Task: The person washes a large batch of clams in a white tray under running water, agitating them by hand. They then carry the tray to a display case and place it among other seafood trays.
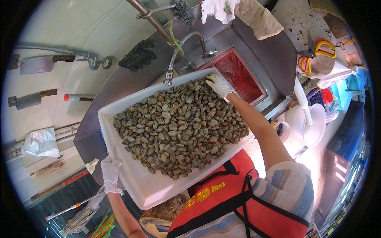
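Observation:
A large white plastic tray [134, 190] lies tilted in the view over the stainless steel sink unit, with a broad heap of clams [178, 128] in it. My left hand [110, 174], in a white glove, grips the tray's left edge near its near-left corner. At the far right end of the heap is my right hand [220, 86], also gloved in white. Its fingers rest on the clams by the tray's rim, and whether they hold any clam cannot be told. The tray's near-left part shows bare white plastic.
A red basket [241, 74] sits in the sink basin behind the tray. A hose faucet [168, 78] hangs over the tray's far rim. Cleavers [35, 65] hang on the left wall, and a dark glove [138, 55] lies on the sink's back edge. A white bucket [315, 125] stands at right.

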`<action>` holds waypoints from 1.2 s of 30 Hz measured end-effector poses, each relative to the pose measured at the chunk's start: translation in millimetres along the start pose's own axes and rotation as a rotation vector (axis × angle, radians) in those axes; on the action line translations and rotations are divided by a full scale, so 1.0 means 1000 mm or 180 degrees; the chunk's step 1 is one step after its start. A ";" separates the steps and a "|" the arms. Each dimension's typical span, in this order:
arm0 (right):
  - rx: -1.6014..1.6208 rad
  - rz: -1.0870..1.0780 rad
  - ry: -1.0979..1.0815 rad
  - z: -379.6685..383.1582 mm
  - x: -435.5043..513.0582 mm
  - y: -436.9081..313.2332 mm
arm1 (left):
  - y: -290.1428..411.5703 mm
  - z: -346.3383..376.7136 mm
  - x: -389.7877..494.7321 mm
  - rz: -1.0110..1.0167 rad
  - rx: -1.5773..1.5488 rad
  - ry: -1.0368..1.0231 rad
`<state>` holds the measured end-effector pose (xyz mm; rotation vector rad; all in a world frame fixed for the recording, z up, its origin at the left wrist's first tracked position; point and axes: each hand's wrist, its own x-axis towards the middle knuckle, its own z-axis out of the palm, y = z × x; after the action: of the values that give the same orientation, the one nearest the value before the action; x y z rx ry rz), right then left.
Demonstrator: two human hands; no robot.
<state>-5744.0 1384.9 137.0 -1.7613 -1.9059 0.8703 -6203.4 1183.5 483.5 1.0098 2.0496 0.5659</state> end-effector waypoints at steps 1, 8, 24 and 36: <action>0.0090 -0.0185 0.0087 -0.011 -0.005 -0.001 | -0.001 0.002 -0.001 -0.0026 -0.0022 0.0002; -0.0472 0.1656 0.0454 -0.044 -0.046 0.021 | -0.039 -0.003 0.005 -0.0171 -0.0142 -0.0025; 0.2081 0.2665 0.0442 -0.061 -0.141 -0.046 | -0.234 0.007 0.047 -0.0090 -0.0739 0.0258; 0.3488 0.2064 0.0408 -0.122 -0.160 0.118 | -0.163 0.188 0.000 -0.0252 -0.1758 0.0105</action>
<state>-5556.5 1249.9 164.4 -1.5669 -0.4623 1.5510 -6130.7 1097.2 261.8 0.5903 1.7971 1.0379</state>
